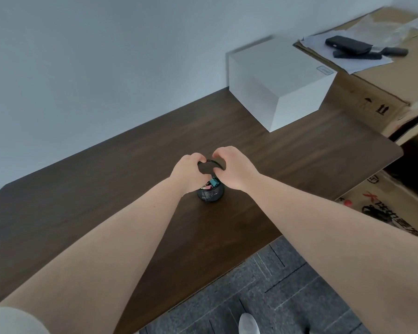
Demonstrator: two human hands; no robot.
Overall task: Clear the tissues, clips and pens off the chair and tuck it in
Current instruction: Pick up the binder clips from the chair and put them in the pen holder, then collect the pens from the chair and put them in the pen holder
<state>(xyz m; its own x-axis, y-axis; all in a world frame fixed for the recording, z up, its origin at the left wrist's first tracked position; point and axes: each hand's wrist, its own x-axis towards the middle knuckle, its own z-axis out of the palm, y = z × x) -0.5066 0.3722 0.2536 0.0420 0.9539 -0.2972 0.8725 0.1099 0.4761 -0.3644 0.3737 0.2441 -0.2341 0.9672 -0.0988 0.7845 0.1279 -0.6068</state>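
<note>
A small round black jar stands just below the middle of the frame on a dark wooden desk, and coloured binder clips, pink and teal among them, show inside its open mouth. Just above the jar a round black lid is held tilted over the opening, its rim pinched from both sides. The left hand grips the lid's left edge with its fingers curled close, nearly shut around the rim. The right hand takes the right edge, its fingers bent in tight the same way, thumb and fingertips on the rim. Both bare forearms reach in from the lower corners of the frame and hide much of the jar's sides.

Toward the upper right, well apart from the jar, a plain white box sits on the desk against the pale wall. Just beside it on the right lies a large cardboard carton, with loose papers and a few black oblong devices on top. Another printed carton stands at the right edge, lower down. Grey carpet tiles fill the lower right, where the tip of a light shoe shows at the bottom edge.
</note>
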